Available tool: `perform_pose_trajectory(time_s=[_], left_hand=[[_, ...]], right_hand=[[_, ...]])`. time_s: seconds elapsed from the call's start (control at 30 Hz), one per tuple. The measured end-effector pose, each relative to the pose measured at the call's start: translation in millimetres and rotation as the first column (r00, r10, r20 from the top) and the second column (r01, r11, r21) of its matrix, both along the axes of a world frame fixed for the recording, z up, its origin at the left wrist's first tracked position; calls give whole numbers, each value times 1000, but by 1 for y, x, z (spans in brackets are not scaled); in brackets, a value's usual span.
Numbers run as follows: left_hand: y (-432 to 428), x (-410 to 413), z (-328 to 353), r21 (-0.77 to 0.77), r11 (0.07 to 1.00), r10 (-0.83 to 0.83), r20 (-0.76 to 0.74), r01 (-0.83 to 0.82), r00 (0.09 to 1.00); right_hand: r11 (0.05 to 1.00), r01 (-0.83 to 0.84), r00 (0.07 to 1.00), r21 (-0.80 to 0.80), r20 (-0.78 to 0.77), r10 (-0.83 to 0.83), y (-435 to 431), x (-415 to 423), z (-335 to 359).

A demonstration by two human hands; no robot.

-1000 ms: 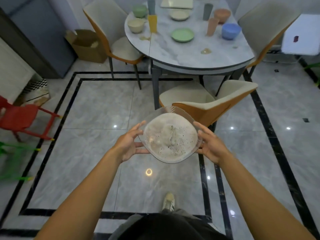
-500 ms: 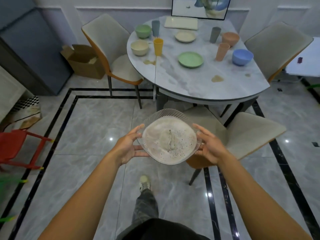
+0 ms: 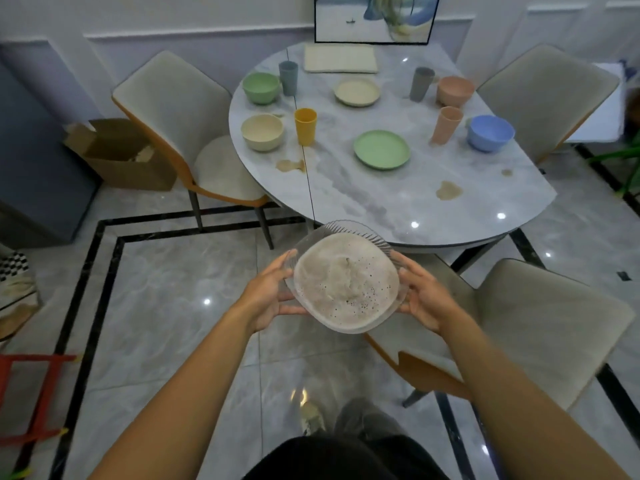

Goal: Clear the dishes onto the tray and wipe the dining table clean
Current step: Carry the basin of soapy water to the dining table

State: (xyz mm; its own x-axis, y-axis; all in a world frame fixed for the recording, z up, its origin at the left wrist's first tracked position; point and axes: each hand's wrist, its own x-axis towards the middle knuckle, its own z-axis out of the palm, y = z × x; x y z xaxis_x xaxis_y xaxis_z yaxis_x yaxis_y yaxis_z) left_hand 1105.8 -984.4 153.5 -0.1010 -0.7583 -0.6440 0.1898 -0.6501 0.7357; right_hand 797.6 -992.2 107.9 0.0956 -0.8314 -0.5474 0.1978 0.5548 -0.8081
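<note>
1. Hands first: the left hand (image 3: 266, 296) and the right hand (image 3: 426, 299) hold a ribbed glass bowl (image 3: 346, 292) between them, fingers curled against its opposite sides. Pale frothy liquid with dark specks fills it.
2. Beyond the hands stands the marble bench (image 3: 398, 209); the bowl is held in the air before its near edge.
3. Farthest from the hands, a cream tray (image 3: 340, 58) lies at the bench's back edge.
4. Between the tray and the hands sit a green plate (image 3: 381, 148), a yellow cup (image 3: 305, 126) and a cream bowl (image 3: 262, 131) toward the left hand's side, and a blue bowl (image 3: 490, 132) toward the right.
5. A brown spill (image 3: 448, 190) marks the bench nearer the right hand.
</note>
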Motion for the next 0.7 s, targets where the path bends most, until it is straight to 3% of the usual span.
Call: perform_pose_trajectory(time_s=[0.7], left_hand=[[-257,5,-63,103,986,-127,-28,129,991]], right_hand=[[987,144,989,70,-54,-140,-220,12,-41]])
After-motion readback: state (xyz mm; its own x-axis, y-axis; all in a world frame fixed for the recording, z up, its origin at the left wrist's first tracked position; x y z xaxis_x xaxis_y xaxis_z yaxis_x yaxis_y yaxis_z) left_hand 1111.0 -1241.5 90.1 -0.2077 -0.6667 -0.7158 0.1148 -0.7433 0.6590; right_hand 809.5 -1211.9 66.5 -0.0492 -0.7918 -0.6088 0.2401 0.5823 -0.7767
